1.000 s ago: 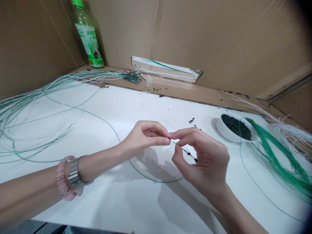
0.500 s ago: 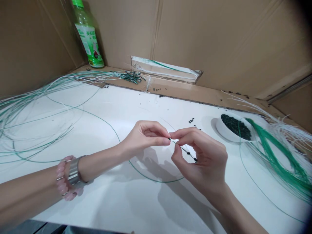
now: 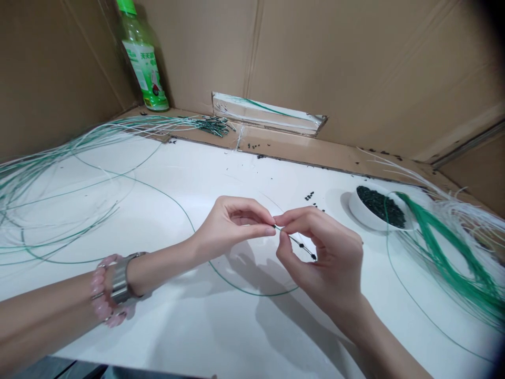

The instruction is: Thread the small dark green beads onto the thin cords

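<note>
My left hand (image 3: 236,223) pinches a tiny dark bead (image 3: 274,226) on a green cord between thumb and index finger. Right beside it, my right hand (image 3: 321,245) has its thumb and fingers closed on the cord, fingertips meeting those of my left hand. A short beaded strand (image 3: 302,246) with dark beads hangs under the right fingers; part of it is hidden by them. A long green cord (image 3: 244,289) curves over the white table beneath both hands.
A white bowl (image 3: 357,212) of dark beads and a green cord bundle (image 3: 442,237) lie at right. Green and white cords (image 3: 79,139) spread at left. A green bottle (image 3: 144,73) stands by the cardboard wall (image 3: 315,58). Loose beads dot the table (image 3: 189,326).
My right hand and the beaded strand have shifted slightly left and up. My left hand stays pinched in nearly the same place.
</note>
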